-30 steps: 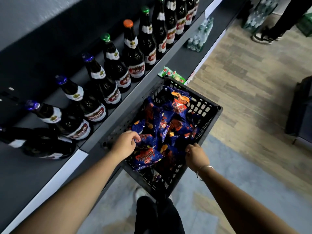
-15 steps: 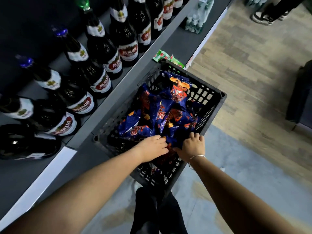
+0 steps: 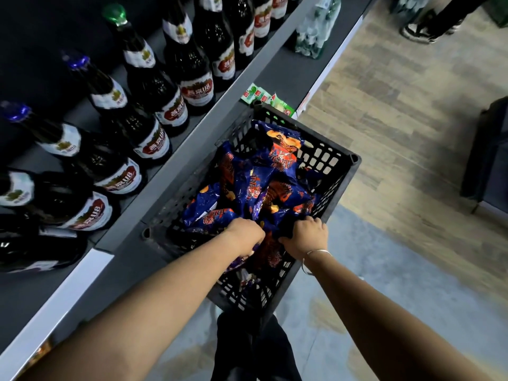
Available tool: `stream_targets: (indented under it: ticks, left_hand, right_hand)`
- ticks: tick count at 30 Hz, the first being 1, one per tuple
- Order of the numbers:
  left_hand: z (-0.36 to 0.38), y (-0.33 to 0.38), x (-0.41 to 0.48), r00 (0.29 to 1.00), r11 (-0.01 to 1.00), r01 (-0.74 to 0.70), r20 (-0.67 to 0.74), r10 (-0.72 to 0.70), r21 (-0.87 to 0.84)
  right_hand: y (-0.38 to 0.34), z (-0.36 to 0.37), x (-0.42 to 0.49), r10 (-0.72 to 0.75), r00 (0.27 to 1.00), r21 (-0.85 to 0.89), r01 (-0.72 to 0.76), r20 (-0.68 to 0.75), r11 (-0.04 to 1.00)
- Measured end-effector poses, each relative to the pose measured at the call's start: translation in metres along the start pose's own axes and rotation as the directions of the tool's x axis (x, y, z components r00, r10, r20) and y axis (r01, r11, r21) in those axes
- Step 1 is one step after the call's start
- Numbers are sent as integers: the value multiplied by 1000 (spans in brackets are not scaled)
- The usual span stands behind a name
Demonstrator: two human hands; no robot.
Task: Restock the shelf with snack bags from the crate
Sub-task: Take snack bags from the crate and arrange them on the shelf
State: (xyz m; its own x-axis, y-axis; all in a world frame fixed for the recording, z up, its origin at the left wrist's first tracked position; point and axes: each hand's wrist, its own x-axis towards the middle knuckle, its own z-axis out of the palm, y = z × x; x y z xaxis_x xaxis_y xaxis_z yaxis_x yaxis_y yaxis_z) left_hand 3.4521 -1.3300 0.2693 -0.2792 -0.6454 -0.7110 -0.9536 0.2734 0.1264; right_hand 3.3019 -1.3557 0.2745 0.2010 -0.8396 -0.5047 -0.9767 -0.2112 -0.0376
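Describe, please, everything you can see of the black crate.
The black crate looks like rigid plastic, rectangular, with lattice-perforated walls. It sits open-topped against the grey shelf edge, tilted in view, piled with blue-and-orange snack bags. The left hand and right hand reach into its near end, gripping bags.

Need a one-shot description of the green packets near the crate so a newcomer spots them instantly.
Start at the black slatted crate of blue snack bags resting on the grey shelf ledge. Just past the crate's far corner, green packets lie flat on the ledge. They are the only green-and-white, red-marked wrappers there; the neighbouring bags are blue and orange.
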Motion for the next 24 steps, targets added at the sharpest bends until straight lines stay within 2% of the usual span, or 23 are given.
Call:
stream_targets:
  ticks: [3, 6, 10, 14, 19, 21, 24]
  left_hand:
    - [-12, -6, -17, 994, 957, 26, -93, -55, -290]
    - [-29, -10, -38, 971, 843, 12, -196, -138, -538]
    - [-54, -10, -72, 919, 648, -51, -290, -268, -760]
    - [-88, -10, -119, 859, 546, -132, -370, -353, -828]
    - [-149, -5, -203, 761, 546, -253, -513, -397, -798]
    - [-173, -3, -238, 699, 534, -294, -559, -446, -793]
    - [-206, -2, -301, 568, 546, -351, -637, -522, -760]
  right_hand:
    - [1, -23, 0, 40, 999, 185, -36, -18, 982]
    - [7, -54, 1, 55, 998, 406, -52, 4, 912]
    - [21, -112, -4, -7, 998, 437, 32, -59, 899]
    - [27, -186, -21, -142, 984, 367, 173, -110, 914]
    - [13, -289, -50, -314, 929, 363, 366, -196, 857]
    - [-1, -337, -69, -406, 887, 358, 461, -221, 812]
    - [-27, -404, -103, -502, 821, 410, 570, -272, 712]
